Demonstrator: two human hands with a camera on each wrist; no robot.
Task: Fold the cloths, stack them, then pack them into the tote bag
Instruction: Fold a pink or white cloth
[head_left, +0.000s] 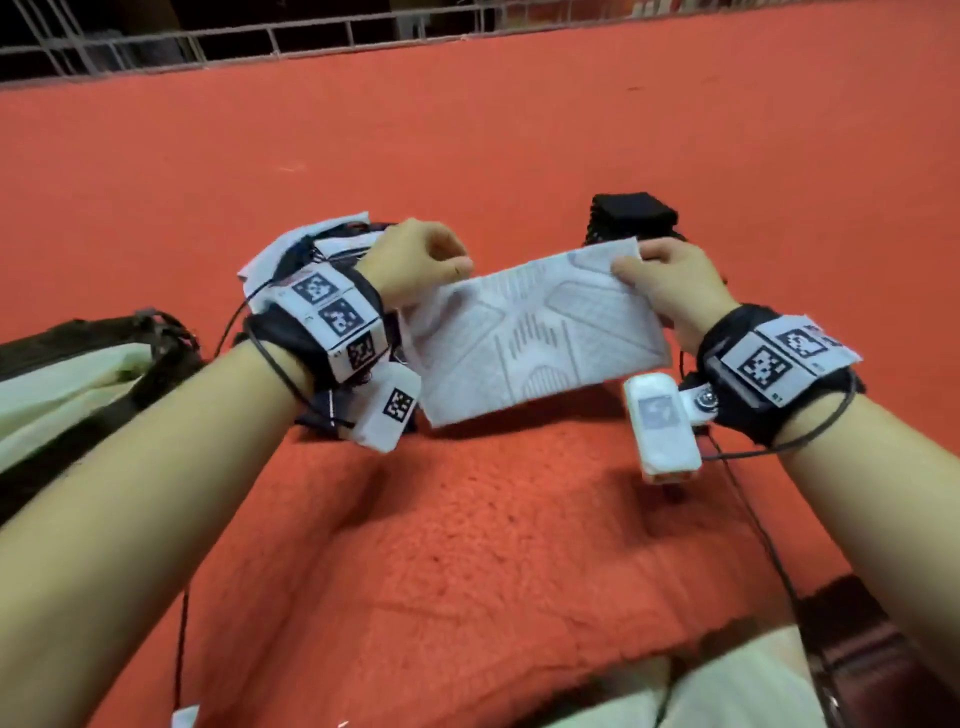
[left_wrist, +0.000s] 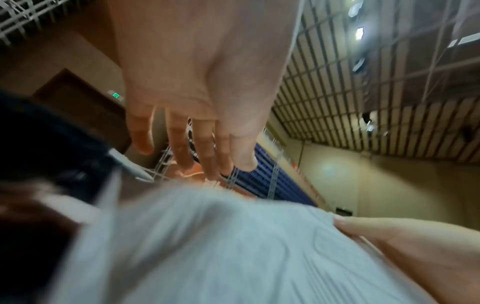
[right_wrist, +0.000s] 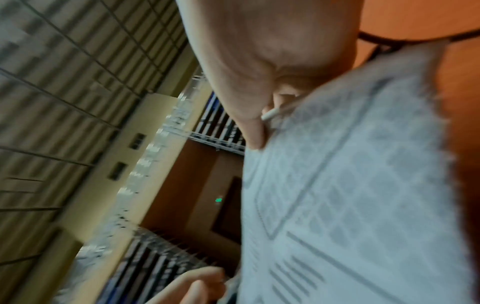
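You hold the white patterned cloth (head_left: 540, 338) stretched in the air above the red blanket (head_left: 467, 545). Your left hand (head_left: 415, 260) pinches its left corner, your right hand (head_left: 670, 283) its right corner, fingers clamped on it. More cloths (head_left: 311, 244) are heaped behind your left wrist; the tote bag (head_left: 62, 374) lies far left.

Three cameras, one cloth between them

The head view looks down over the orange table (head_left: 519, 156); both wrist views tilt upward, close beneath the white cloth (head_left: 535, 332) they all share.
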